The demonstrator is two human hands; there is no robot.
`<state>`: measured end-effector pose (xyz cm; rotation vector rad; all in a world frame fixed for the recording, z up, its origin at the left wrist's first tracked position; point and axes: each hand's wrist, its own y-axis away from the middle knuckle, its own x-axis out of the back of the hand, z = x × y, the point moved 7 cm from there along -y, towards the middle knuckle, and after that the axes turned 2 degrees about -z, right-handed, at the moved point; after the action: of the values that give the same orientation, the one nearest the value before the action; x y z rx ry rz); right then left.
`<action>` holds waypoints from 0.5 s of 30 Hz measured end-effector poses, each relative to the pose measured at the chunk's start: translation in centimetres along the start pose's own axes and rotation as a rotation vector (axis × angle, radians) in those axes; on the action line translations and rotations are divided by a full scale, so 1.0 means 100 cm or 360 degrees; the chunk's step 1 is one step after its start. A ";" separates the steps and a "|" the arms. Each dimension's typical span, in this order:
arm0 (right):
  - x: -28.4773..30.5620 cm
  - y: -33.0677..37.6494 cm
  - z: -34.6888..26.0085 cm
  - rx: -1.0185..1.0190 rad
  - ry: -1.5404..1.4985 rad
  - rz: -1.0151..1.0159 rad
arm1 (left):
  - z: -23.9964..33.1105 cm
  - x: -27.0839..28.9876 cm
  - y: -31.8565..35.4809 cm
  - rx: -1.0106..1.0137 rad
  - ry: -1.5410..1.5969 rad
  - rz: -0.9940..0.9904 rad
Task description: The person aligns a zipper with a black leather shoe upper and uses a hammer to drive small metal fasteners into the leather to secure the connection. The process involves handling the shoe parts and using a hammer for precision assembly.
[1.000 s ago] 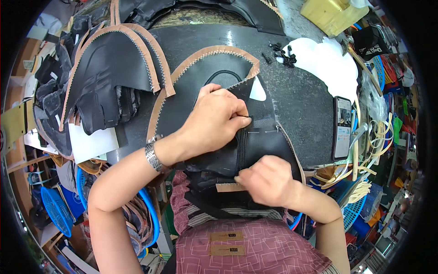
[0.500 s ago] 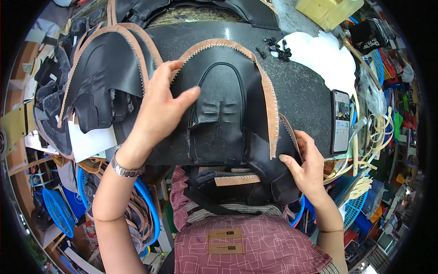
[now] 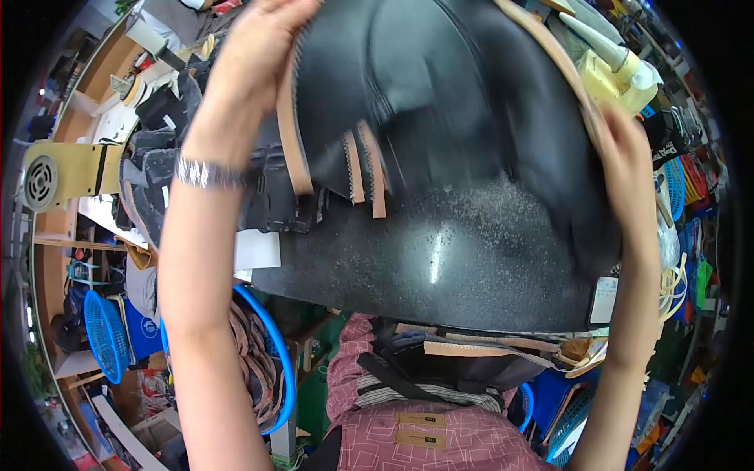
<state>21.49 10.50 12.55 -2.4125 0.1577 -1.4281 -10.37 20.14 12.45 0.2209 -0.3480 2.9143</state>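
A large black leather shoe upper (image 3: pixel 424 86) with a tan, zigzag-stitched edge is lifted over the dark worktop (image 3: pixel 440 259), smeared by motion. My left hand (image 3: pixel 263 55) is closed on its far left edge, fingertips partly cut off by the top of the picture. On the right edge, my right hand (image 3: pixel 624 157) is closed too; its fingers are blurred and partly hidden. Tan zigzag-edged strips (image 3: pixel 369 173) hang under the upper's left side. More black pieces with tan edging (image 3: pixel 479 353) lie on my lap.
Left of the worktop are stacked black pieces (image 3: pixel 149 173) and white paper (image 3: pixel 258 250). Beneath stands a blue-rimmed basket (image 3: pixel 287 377) of trimmings. A phone (image 3: pixel 603 301) lies at the right edge, partly behind my forearm. A yellow container (image 3: pixel 620 86) stands far right.
Both hands have risen and moved away from me, the right also outward. The shoe upper has gone from lying on the worktop to being held up, baring the near surface.
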 end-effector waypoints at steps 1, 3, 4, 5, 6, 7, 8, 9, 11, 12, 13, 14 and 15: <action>-0.008 -0.047 -0.011 0.0253 -0.0283 -0.0001 | 0.005 0.059 -0.019 -0.0259 -0.0529 0.0484; -0.036 -0.136 0.017 0.0374 -0.0324 -0.0141 | 0.013 0.044 -0.013 -0.0310 -0.0774 0.0252; -0.055 -0.162 0.027 0.0425 -0.0323 -0.0115 | 0.012 0.027 -0.005 -0.0332 -0.0890 0.0121; -0.069 -0.178 0.044 0.0494 -0.0218 -0.0033 | 0.007 -0.015 0.013 -0.0541 -0.1180 -0.0305; -0.094 -0.173 0.025 0.0354 -0.0198 -0.0016 | -0.007 -0.047 0.046 -0.0709 -0.1515 -0.0720; -0.107 -0.152 -0.003 0.0188 -0.0308 -0.0180 | -0.026 -0.068 0.075 -0.0719 -0.1417 -0.1047; -0.126 -0.148 -0.004 0.0139 -0.0246 -0.0228 | -0.031 -0.083 0.098 -0.0714 -0.1821 -0.1007; -0.144 -0.126 -0.027 0.0149 -0.0549 -0.0260 | -0.035 -0.081 0.108 -0.0636 -0.1898 -0.0995; -0.173 -0.084 -0.055 0.0172 -0.0954 -0.0327 | -0.048 -0.043 0.112 -0.0627 -0.1783 -0.0570; -0.200 -0.061 -0.056 -0.0144 -0.1411 -0.0561 | -0.046 -0.020 0.109 -0.0591 -0.1542 -0.0313; -0.217 -0.034 -0.049 -0.0309 -0.1662 -0.0643 | -0.048 -0.009 0.103 -0.0342 -0.1349 -0.0036; -0.207 -0.008 -0.063 -0.0622 -0.1909 -0.0916 | -0.043 0.010 0.106 -0.0053 -0.1214 0.0251; -0.196 0.009 -0.074 -0.0645 -0.2143 -0.0901 | -0.025 0.005 0.112 -0.0136 -0.1204 0.0292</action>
<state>5.50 13.13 -0.81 -3.3156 -0.6397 0.4143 -13.54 10.14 7.66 1.3435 -0.6207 2.8546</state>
